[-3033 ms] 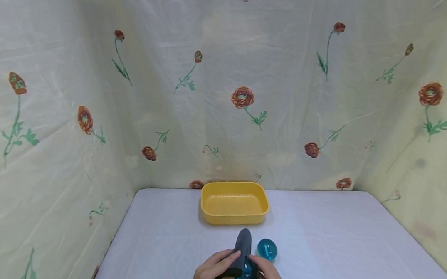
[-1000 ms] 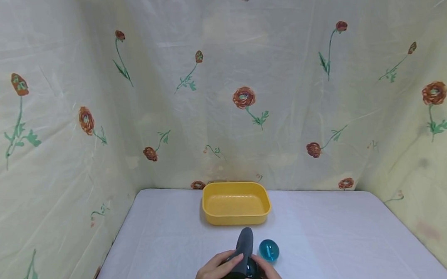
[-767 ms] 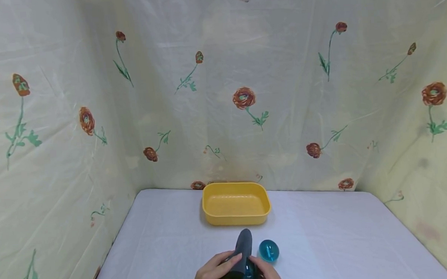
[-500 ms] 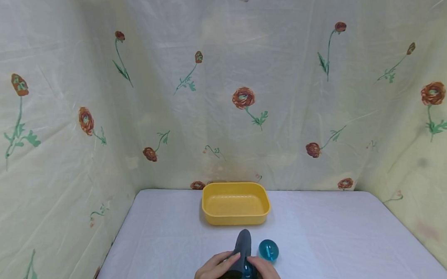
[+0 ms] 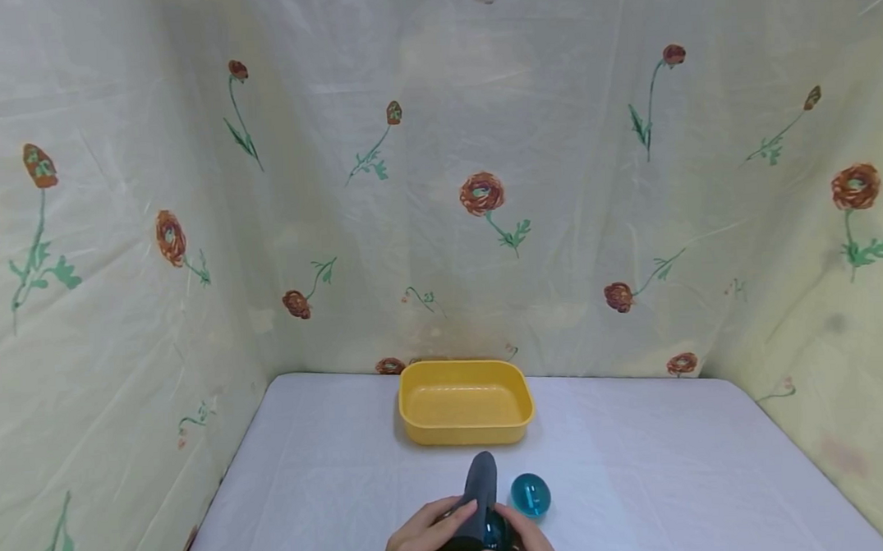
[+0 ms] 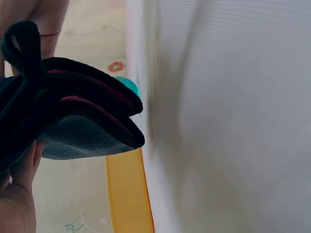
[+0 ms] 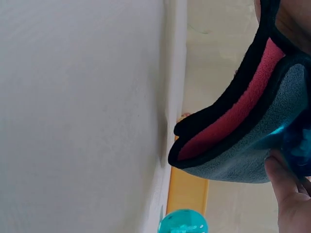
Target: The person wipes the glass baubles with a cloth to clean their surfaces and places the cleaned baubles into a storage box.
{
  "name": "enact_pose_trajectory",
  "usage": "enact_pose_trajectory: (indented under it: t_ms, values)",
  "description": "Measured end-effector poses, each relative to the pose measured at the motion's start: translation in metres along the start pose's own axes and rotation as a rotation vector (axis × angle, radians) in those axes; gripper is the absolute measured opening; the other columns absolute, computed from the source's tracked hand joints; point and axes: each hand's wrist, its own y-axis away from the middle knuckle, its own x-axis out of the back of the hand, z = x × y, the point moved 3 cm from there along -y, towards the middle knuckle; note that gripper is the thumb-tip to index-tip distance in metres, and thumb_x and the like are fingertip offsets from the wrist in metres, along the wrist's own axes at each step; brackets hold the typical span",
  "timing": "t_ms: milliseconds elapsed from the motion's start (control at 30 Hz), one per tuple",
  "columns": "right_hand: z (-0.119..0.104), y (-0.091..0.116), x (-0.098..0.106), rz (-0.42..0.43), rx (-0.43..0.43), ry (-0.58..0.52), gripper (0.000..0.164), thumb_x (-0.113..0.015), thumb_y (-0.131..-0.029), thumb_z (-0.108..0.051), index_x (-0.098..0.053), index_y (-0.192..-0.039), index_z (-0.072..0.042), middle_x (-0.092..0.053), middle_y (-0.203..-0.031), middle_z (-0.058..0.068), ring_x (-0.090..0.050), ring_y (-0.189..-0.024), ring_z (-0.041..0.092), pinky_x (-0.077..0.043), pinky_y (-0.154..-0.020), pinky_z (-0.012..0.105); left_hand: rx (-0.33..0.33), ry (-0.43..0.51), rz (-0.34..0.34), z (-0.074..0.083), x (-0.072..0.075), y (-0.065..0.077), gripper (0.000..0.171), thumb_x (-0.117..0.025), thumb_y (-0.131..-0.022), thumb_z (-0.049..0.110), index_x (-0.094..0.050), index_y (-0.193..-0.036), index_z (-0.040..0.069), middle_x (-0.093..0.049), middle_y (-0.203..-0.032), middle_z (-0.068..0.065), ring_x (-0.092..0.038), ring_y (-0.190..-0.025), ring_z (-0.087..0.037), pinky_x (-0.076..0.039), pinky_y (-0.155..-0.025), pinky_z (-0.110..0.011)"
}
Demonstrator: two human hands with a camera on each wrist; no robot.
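My left hand (image 5: 419,539) grips a folded cloth (image 5: 480,492), grey outside, pink inside, with black edging and a small loop (image 6: 22,46). The fingers of my right hand (image 5: 530,543) are curled round a dark blue clear ball (image 5: 495,534), which sits against the cloth's right side. In the right wrist view that ball (image 7: 299,145) is partly covered by the grey fold and cut off by the frame edge. Both hands are above the white table, close to its near side. A second clear ball (image 5: 531,495), teal, lies on the table just beyond my right hand.
A yellow plastic tray (image 5: 466,433) stands farther back on the white-covered table (image 5: 642,464), with nothing in it. Flower-patterned sheeting (image 5: 439,226) hangs behind the table and along its left and right sides.
Both hands stay in nearly the same place. My right fingers shift slightly over the held ball, and the cloth moves a little with them. The teal ball and tray stay put.
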Motion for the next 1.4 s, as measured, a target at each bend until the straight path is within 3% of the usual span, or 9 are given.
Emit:
enact_pose_trajectory:
  t_ms: [233, 500, 800, 1000, 1267, 1400]
  values:
    - [0.01, -0.004, 0.0, 0.003, 0.016, -0.016, 0.09, -0.046, -0.075, -0.073, -0.035, -0.138, -0.01, -0.055, -0.126, 0.021, -0.061, -0.102, 0.024, -0.056, -0.082, 0.032, -0.037, -0.024, 0.026, -0.002, -0.003, 0.002, 0.034, -0.046, -0.095, 0.036, -0.05, -0.129, 0.039, -0.055, -0.127, 0.004, -0.056, -0.1, -0.004, -0.054, -0.083, -0.019]
    - [0.02, -0.009, 0.0, -0.029, -0.074, -0.039, 0.103, -0.04, -0.068, -0.083, -0.033, -0.139, -0.009, -0.055, -0.126, 0.022, -0.062, -0.099, 0.025, -0.055, -0.081, 0.042, -0.077, 0.023, 0.02, -0.005, -0.005, 0.005, 0.037, -0.047, -0.094, 0.035, -0.049, -0.131, 0.037, -0.054, -0.129, 0.001, -0.056, -0.099, -0.005, -0.053, -0.081, -0.017]
    - [0.023, -0.009, -0.002, 0.084, -0.055, 0.006, 0.099, -0.036, -0.068, -0.084, -0.041, -0.134, -0.01, -0.065, -0.112, 0.017, -0.066, -0.086, 0.019, -0.058, -0.072, 0.037, -0.121, -0.036, 0.057, -0.006, -0.007, 0.006, 0.039, -0.049, -0.092, 0.037, -0.048, -0.131, 0.038, -0.054, -0.127, 0.005, -0.057, -0.098, -0.003, -0.054, -0.08, -0.016]
    - [0.022, -0.009, -0.002, 0.076, -0.042, -0.018, 0.097, -0.039, -0.07, -0.082, -0.041, -0.134, -0.009, -0.064, -0.112, 0.017, -0.066, -0.086, 0.018, -0.058, -0.071, 0.035, -0.161, -0.041, 0.071, -0.007, -0.007, 0.007, 0.038, -0.048, -0.093, 0.035, -0.049, -0.132, 0.037, -0.054, -0.127, 0.005, -0.057, -0.098, -0.003, -0.055, -0.079, -0.019]
    - [0.021, -0.008, -0.001, 0.027, -0.032, -0.051, 0.105, -0.042, -0.064, -0.084, -0.038, -0.137, -0.009, -0.059, -0.118, 0.018, -0.062, -0.093, 0.02, -0.056, -0.077, 0.036, -0.097, -0.013, 0.04, -0.007, -0.005, 0.005, 0.036, -0.047, -0.095, 0.032, -0.048, -0.131, 0.039, -0.053, -0.129, 0.007, -0.056, -0.101, -0.003, -0.054, -0.081, -0.018]
    - [0.013, -0.004, -0.001, 0.02, -0.004, -0.05, 0.097, -0.049, -0.068, -0.077, -0.038, -0.137, -0.01, -0.058, -0.121, 0.017, -0.061, -0.099, 0.021, -0.055, -0.082, 0.035, -0.058, -0.02, 0.032, -0.006, -0.004, 0.003, 0.038, -0.049, -0.094, 0.028, -0.048, -0.129, 0.041, -0.052, -0.129, 0.009, -0.056, -0.103, -0.003, -0.053, -0.084, -0.018]
